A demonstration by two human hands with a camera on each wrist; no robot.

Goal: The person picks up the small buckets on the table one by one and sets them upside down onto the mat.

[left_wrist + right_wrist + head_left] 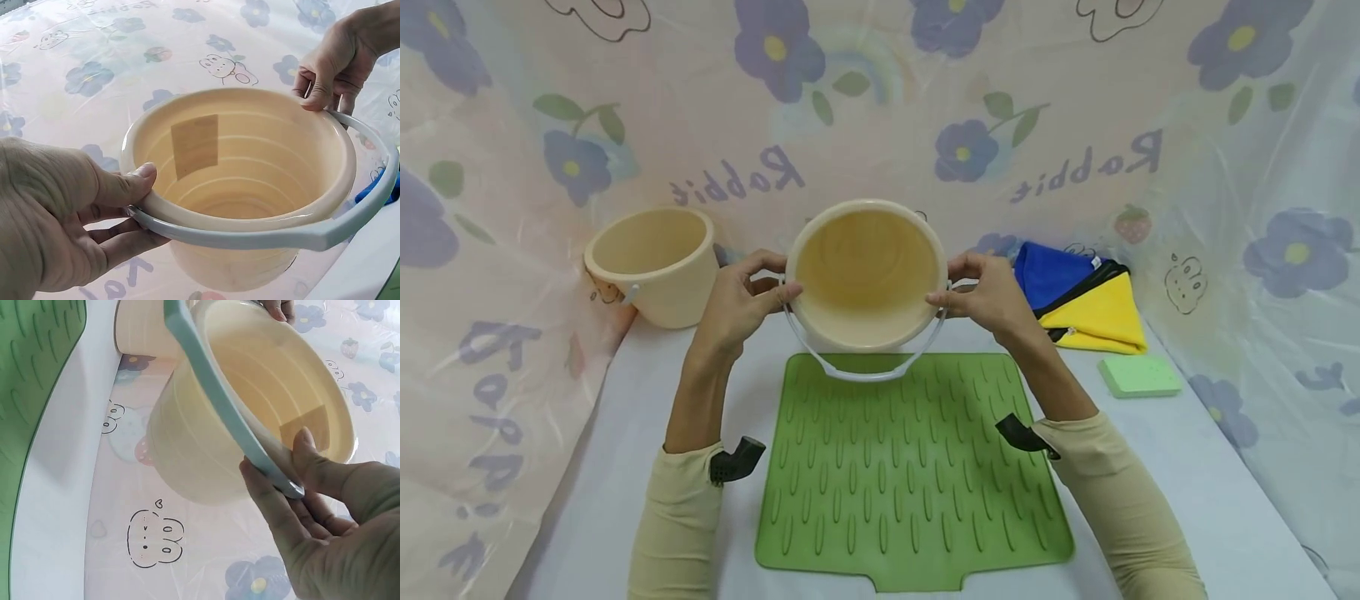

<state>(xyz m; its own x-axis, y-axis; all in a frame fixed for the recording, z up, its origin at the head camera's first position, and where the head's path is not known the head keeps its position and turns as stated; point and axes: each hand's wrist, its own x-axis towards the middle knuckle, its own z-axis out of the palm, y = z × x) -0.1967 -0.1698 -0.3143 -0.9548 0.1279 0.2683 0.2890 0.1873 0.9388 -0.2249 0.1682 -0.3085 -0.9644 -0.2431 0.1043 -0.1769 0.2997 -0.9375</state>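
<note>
A cream plastic bucket (868, 325) is held up above the back of the table, its mouth tilted toward me. My left hand (737, 304) pinches its left rim, thumb over the edge and fingers beneath, as the left wrist view shows. On the opposite rim my right hand (988, 296) grips in the same way, close to where the handle joins. The pale grey handle (281, 236) hangs down on the near side. Inside the bucket, a darker rectangular patch (195, 147) shows on the wall. Below lies a green ridged mat (917, 467).
A second cream bucket (677, 287) stands at the back left. Blue cloth (1048, 271) and yellow cloth (1108, 312) lie folded at the back right, with a light green sponge (1140, 377) in front. A flowered curtain (880, 125) surrounds the white table (1187, 492).
</note>
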